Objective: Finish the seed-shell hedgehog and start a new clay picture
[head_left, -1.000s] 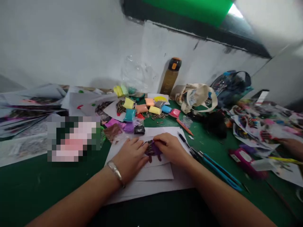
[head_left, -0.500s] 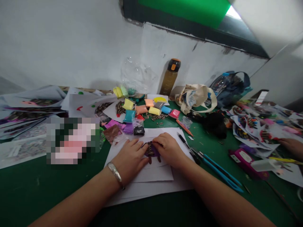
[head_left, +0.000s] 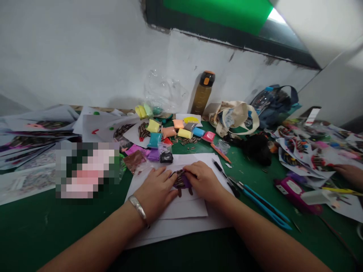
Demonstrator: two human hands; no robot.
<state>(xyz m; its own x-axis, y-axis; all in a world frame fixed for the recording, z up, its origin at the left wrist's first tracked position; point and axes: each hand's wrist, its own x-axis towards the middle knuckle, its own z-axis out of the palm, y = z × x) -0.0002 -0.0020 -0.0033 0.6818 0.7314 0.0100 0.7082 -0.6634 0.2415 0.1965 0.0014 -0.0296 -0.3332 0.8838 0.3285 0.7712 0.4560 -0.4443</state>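
Observation:
My left hand [head_left: 155,190] lies flat on white paper sheets [head_left: 184,211], fingers stretched toward a small purple clay figure covered with striped sunflower seeds [head_left: 181,180]. My right hand [head_left: 204,180] rests on the figure's right side, its fingers bent and pressing on the top of it. A silver bangle [head_left: 138,209] circles my left wrist. The figure sits between both hands on the paper, partly hidden by my fingers.
Coloured clay packets [head_left: 167,132] and loose seeds [head_left: 187,140] lie beyond the paper. A brown bottle [head_left: 203,93] stands by the wall. Blue scissors [head_left: 261,206] and a black pen [head_left: 222,174] lie to the right. Another person's hand [head_left: 350,174] is at far right among printed sheets.
Both hands have stayed on the seed-covered figure with only slight finger shifts. The view has tilted a little.

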